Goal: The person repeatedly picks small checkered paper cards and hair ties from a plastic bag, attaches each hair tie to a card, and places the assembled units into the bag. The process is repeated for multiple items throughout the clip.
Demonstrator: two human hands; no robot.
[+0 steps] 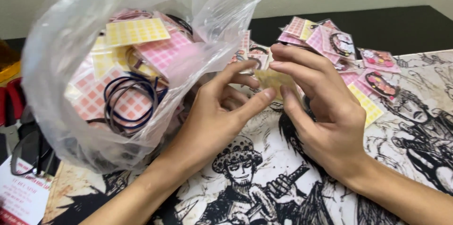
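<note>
My left hand [222, 112] and my right hand [316, 107] meet at the middle, fingertips pinching a small clear yellowish packet [273, 79] between them. A large clear plastic bag [94, 74] stands open at the left, right beside my left hand. It is filled with pink and yellow checked cards [137, 31] and dark hair ties [132, 100]. Behind my right hand lies a spread pile of small packets [339, 45] with pink and yellow cards and hair ties.
A desk mat [264, 182] with black-and-white comic drawings covers the table. The black tabletop [391, 29] shows at the back. A printed paper [21, 196], red-handled pliers [12, 102] and dark cables lie at the left edge.
</note>
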